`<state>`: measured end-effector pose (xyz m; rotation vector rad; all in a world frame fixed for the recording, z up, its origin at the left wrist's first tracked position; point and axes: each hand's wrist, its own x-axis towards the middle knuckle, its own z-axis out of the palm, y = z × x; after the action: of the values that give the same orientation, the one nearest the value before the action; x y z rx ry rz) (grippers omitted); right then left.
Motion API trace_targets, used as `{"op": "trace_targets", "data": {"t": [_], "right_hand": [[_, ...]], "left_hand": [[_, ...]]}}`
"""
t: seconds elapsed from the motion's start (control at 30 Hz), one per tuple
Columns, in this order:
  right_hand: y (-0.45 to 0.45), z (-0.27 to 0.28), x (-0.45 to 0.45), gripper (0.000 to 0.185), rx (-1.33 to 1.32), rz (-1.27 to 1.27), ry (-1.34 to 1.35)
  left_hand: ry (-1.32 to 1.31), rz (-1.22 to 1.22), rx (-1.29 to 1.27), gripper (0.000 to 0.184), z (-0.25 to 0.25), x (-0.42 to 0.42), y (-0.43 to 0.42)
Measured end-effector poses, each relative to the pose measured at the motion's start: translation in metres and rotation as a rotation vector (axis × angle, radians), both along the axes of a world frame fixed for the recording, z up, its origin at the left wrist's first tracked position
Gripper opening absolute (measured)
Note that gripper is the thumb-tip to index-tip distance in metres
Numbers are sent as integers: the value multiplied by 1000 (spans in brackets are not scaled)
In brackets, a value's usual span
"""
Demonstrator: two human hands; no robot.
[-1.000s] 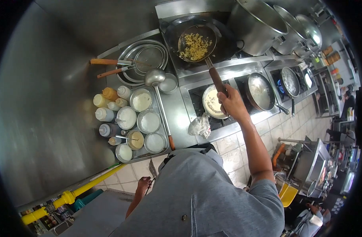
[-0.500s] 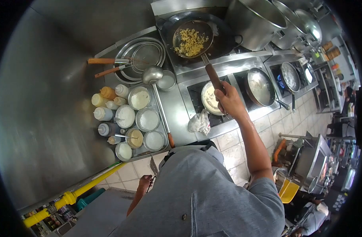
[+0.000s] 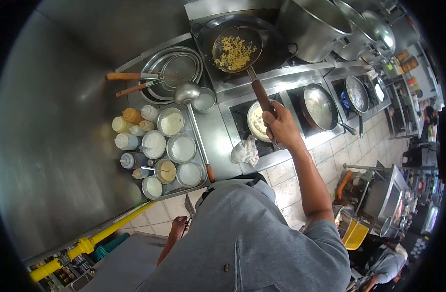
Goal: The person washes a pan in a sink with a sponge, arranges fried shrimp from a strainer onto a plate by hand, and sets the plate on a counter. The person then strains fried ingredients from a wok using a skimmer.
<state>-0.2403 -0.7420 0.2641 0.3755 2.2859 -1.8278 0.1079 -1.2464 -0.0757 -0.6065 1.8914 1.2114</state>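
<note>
My right hand (image 3: 281, 123) is closed around the brown wooden handle of a round pan (image 3: 258, 54). The pan rests over a large dark wok (image 3: 277, 47), and small yellow bits like scrambled egg (image 3: 235, 52) lie in it. Under my right forearm and hand sits a pan of creamy white food (image 3: 256, 119), partly hidden. A crumpled white cloth (image 3: 245, 151) lies on the counter edge beside it. My left hand (image 3: 179, 225) hangs low beside my body, fingers curled; a thin dark item shows at it, too small to name.
A ladle (image 3: 187, 92) lies along the tray (image 3: 202, 170) of sauce tubs and squeeze bottles (image 3: 128, 141). Strainers (image 3: 181, 70) rest at the back left. Two frying pans (image 3: 320, 108) and tall stockpots (image 3: 316, 29) stand rightward. Another person (image 3: 388, 265) is at lower right.
The view has shifted very slightly. My right hand and the pan hold nearly the same place. The other person at lower right has moved a little.
</note>
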Motion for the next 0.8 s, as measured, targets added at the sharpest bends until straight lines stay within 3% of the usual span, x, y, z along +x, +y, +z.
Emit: {"op": "trace_targets", "data": {"t": [0.13,0.2,0.33,0.4,0.43,0.5,0.6,0.7,0.8], "right_hand": [[0,-12,-3,24,22,-21,18],[1,-16,-4,27,61,-15,21],[-5,0,-4,21,-44,-12,-5],[-6,4,-3,19,-88,-29,-3],[-6,4,-4,19,-102,-30,-1],[-6,2,-6,19,-116,-27,0],[-7,-9,-12,20,-37,-15,14],[-7,-16,-17,18,-3,-33,3],[-12,-10,-19,16,-25,-47,-10]], "left_hand": [[-115,194,77,31,-21,0,-13],[-243,467,382,29,-28,-1,-24],[-201,422,339,29,-14,-2,-11],[-97,140,56,29,13,-11,6],[-97,139,55,29,6,-9,2],[-188,583,436,29,-36,12,-19],[-150,437,208,28,-12,-2,-5],[-253,578,381,27,-36,12,-19],[-198,487,373,27,-11,9,-6]]}}
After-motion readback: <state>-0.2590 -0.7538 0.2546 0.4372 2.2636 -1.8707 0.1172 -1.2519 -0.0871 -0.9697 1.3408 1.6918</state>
